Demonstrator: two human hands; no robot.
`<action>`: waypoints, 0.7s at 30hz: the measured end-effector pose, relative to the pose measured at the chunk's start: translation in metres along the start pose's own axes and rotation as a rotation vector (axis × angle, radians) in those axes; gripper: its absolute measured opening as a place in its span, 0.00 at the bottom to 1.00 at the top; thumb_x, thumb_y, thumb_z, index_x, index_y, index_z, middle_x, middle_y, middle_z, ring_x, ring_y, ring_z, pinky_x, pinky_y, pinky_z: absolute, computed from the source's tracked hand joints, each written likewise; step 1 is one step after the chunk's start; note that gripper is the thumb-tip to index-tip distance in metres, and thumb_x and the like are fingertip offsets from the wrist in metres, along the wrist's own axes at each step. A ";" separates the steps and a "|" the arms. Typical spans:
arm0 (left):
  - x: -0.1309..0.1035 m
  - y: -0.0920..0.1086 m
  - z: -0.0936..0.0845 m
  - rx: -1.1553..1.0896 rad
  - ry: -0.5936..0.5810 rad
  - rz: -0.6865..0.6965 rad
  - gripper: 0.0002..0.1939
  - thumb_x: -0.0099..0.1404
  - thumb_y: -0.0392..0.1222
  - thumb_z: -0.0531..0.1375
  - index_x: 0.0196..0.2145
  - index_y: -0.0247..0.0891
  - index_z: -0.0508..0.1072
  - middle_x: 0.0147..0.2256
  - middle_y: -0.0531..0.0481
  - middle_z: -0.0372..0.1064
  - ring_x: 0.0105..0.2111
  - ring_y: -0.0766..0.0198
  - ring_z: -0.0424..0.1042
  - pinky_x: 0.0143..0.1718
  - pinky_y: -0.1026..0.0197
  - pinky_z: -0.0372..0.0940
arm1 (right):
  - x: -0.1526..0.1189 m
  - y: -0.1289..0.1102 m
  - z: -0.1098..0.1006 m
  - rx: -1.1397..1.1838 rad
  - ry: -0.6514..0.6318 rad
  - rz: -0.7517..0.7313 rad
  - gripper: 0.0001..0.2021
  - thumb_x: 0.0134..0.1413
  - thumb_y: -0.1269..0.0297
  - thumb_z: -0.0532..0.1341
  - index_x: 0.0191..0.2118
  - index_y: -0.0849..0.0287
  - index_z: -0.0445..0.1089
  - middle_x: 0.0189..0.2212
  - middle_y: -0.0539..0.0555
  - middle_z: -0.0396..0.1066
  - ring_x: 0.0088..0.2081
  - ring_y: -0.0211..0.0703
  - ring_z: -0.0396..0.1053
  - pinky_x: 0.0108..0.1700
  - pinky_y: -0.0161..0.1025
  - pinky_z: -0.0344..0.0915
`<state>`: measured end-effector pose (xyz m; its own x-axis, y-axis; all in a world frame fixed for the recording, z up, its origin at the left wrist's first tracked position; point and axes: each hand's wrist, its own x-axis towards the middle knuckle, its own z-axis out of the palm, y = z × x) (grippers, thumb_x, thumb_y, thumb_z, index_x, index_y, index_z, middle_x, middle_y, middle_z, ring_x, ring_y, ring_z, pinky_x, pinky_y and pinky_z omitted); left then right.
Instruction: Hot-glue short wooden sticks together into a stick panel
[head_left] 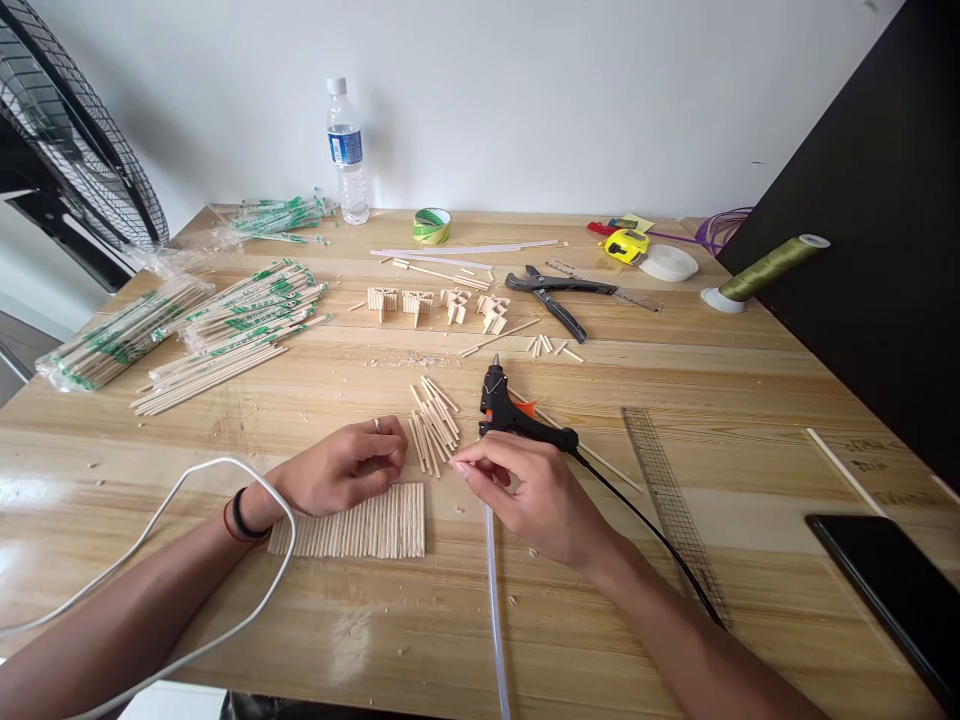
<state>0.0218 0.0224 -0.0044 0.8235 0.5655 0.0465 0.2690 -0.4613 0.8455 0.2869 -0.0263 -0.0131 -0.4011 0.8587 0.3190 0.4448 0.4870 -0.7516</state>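
My left hand (352, 465), a ring on one finger, rests with curled fingers over the top edge of a flat panel of short sticks laid side by side (360, 525); what it holds, if anything, is hidden. Just right of it lies a loose pile of short sticks (433, 430). My right hand (517, 480) pinches thumb and forefinger together at the pile's lower right; anything between the fingertips is too small to make out. Beyond it a black glue gun (517, 415) lies on the table, a clear glue stick (493, 610) running toward the front edge.
Small stick structures (416, 305) stand mid-table near a black cutter (551, 295). Wrapped sticks (247, 310) and a bottle (347, 160) are at the back left. To the right are a ruler (671, 500), phone (892, 590) and thread spool (776, 270). A white cable (225, 462) crosses my left forearm.
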 end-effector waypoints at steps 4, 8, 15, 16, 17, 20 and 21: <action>0.000 0.000 0.000 0.004 -0.001 0.011 0.09 0.70 0.32 0.52 0.30 0.38 0.63 0.35 0.48 0.62 0.31 0.64 0.62 0.33 0.61 0.60 | 0.000 0.001 0.000 -0.001 0.005 -0.005 0.07 0.66 0.73 0.62 0.37 0.59 0.76 0.30 0.50 0.77 0.30 0.38 0.69 0.33 0.36 0.64; 0.000 0.000 0.000 0.013 0.003 0.002 0.08 0.67 0.31 0.52 0.29 0.38 0.61 0.34 0.50 0.62 0.31 0.64 0.61 0.33 0.61 0.60 | 0.000 0.000 0.000 0.002 0.006 -0.003 0.07 0.66 0.73 0.62 0.37 0.58 0.76 0.30 0.50 0.77 0.30 0.38 0.70 0.33 0.35 0.64; 0.000 -0.002 0.000 0.035 0.015 0.009 0.07 0.65 0.30 0.52 0.30 0.38 0.64 0.33 0.50 0.63 0.31 0.64 0.62 0.33 0.62 0.60 | 0.001 -0.001 0.000 -0.001 0.010 -0.005 0.07 0.66 0.72 0.62 0.36 0.58 0.76 0.30 0.50 0.77 0.30 0.38 0.70 0.33 0.35 0.65; 0.000 -0.002 0.001 0.038 0.016 0.012 0.07 0.65 0.30 0.52 0.31 0.38 0.64 0.33 0.50 0.64 0.31 0.64 0.63 0.33 0.62 0.60 | 0.001 -0.001 0.001 -0.003 0.009 -0.005 0.07 0.66 0.72 0.62 0.36 0.58 0.76 0.30 0.50 0.77 0.31 0.38 0.70 0.34 0.35 0.65; 0.000 -0.003 0.001 0.040 0.018 0.016 0.06 0.66 0.30 0.53 0.32 0.38 0.65 0.34 0.50 0.64 0.31 0.64 0.64 0.33 0.63 0.61 | 0.001 0.000 0.001 -0.005 0.011 -0.007 0.07 0.66 0.73 0.62 0.37 0.58 0.76 0.30 0.50 0.77 0.31 0.38 0.70 0.34 0.35 0.65; -0.001 -0.004 0.002 0.049 0.021 0.025 0.06 0.69 0.32 0.54 0.34 0.37 0.67 0.34 0.50 0.66 0.30 0.65 0.64 0.33 0.63 0.61 | 0.001 0.000 0.001 -0.006 0.011 -0.011 0.07 0.66 0.73 0.61 0.36 0.58 0.76 0.30 0.50 0.77 0.30 0.38 0.70 0.33 0.35 0.64; -0.001 -0.004 0.002 0.053 0.023 0.027 0.06 0.70 0.32 0.54 0.34 0.37 0.67 0.34 0.50 0.66 0.30 0.65 0.64 0.32 0.63 0.61 | 0.000 0.000 0.001 -0.005 0.011 -0.011 0.07 0.66 0.73 0.61 0.36 0.58 0.76 0.30 0.50 0.77 0.30 0.38 0.70 0.33 0.35 0.64</action>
<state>0.0210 0.0230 -0.0092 0.8193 0.5675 0.0816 0.2733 -0.5118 0.8145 0.2860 -0.0259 -0.0138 -0.3973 0.8551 0.3332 0.4445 0.4969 -0.7453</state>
